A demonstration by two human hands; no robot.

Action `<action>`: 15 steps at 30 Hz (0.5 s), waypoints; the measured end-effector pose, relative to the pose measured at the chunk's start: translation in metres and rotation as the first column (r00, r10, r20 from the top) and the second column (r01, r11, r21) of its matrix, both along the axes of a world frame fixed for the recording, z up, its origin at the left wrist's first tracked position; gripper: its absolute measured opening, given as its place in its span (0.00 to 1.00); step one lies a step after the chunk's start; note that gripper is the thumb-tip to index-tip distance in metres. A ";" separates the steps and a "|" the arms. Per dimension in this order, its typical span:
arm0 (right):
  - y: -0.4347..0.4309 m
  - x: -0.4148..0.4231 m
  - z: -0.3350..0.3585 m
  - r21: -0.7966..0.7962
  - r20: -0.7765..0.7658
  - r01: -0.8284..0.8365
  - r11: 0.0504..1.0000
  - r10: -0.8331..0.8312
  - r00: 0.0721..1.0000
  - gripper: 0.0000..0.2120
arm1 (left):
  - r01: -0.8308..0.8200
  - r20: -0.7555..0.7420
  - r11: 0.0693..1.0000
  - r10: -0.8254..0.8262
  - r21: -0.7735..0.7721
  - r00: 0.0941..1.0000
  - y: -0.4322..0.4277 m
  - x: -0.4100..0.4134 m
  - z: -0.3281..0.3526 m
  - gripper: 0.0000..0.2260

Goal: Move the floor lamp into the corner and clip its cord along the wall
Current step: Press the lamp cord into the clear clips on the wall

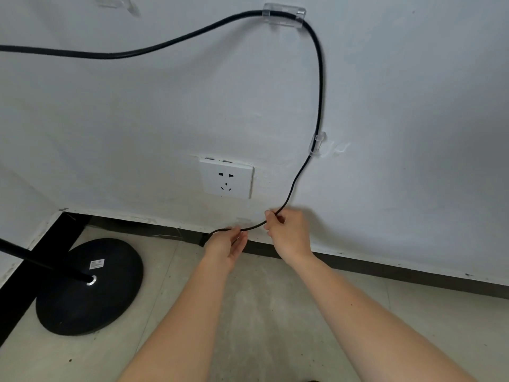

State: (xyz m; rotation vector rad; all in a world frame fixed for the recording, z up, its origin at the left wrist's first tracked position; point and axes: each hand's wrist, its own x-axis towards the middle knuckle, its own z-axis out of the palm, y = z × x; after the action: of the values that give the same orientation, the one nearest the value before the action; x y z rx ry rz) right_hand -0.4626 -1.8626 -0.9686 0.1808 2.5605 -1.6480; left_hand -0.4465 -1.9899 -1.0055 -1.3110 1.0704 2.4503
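Both hands on the cord, low by the skirting board.
Left hand and right hand pinch the black cord, which runs up through 2 clear clips; lamp base stands in the corner.

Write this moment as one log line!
lamp: in corner | cord: in two clips | left hand: holds cord | right hand: holds cord | socket: empty
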 end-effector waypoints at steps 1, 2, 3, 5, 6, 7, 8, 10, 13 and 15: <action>-0.001 -0.001 -0.001 -0.007 0.011 -0.002 1.000 0.002 1.000 0.11 | 0.006 -0.012 1.000 -0.006 -0.014 1.000 -0.001 -0.001 -0.002 0.05; -0.002 -0.002 -0.003 -0.013 0.025 -0.009 1.000 0.009 1.000 0.10 | 0.009 -0.026 1.000 -0.010 -0.023 1.000 -0.001 -0.002 -0.003 0.04; -0.002 -0.003 -0.005 -0.018 0.041 -0.015 1.000 0.016 0.999 0.08 | 0.011 -0.039 1.000 -0.012 -0.029 0.999 -0.001 -0.002 -0.005 0.04; -0.003 -0.004 -0.010 -0.030 0.078 -0.016 0.999 0.018 0.997 0.09 | 0.010 -0.054 0.999 -0.012 -0.037 0.998 -0.001 -0.003 -0.007 0.05; -0.004 -0.004 -0.013 -0.040 0.096 -0.011 0.999 0.015 0.995 0.11 | 0.009 -0.059 0.999 -0.011 -0.040 0.998 -0.001 -0.004 -0.009 0.05; -0.005 -0.003 -0.015 -0.057 0.114 -0.005 0.998 0.012 0.993 0.13 | 0.009 -0.063 0.999 -0.012 -0.042 0.998 -0.001 -0.004 -0.010 0.04; -0.007 -0.003 -0.016 -0.076 0.126 0.003 0.997 0.007 0.992 0.14 | 0.007 -0.067 0.999 -0.009 -0.040 0.998 -0.002 -0.005 -0.010 0.04; -0.011 -0.005 -0.018 -0.107 0.137 0.027 0.994 -0.012 0.991 0.14 | 0.001 -0.075 1.000 -0.003 -0.027 0.997 -0.004 -0.007 -0.012 0.03; -0.015 -0.008 -0.023 -0.139 0.141 0.069 0.988 -0.049 0.989 0.15 | -0.006 -0.070 1.000 0.005 -0.022 0.998 -0.006 -0.011 -0.016 0.03; -0.018 -0.009 -0.027 -0.151 0.133 0.090 0.984 -0.070 0.989 0.15 | -0.008 -0.058 1.000 0.007 -0.018 0.998 -0.006 -0.013 -0.018 0.02</action>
State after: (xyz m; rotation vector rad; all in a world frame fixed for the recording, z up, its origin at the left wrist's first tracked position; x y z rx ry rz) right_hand -0.4714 -1.8802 -0.9956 0.3692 2.3490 -1.7939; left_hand -0.4593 -1.9962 -1.0233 -1.2578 1.1060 2.5044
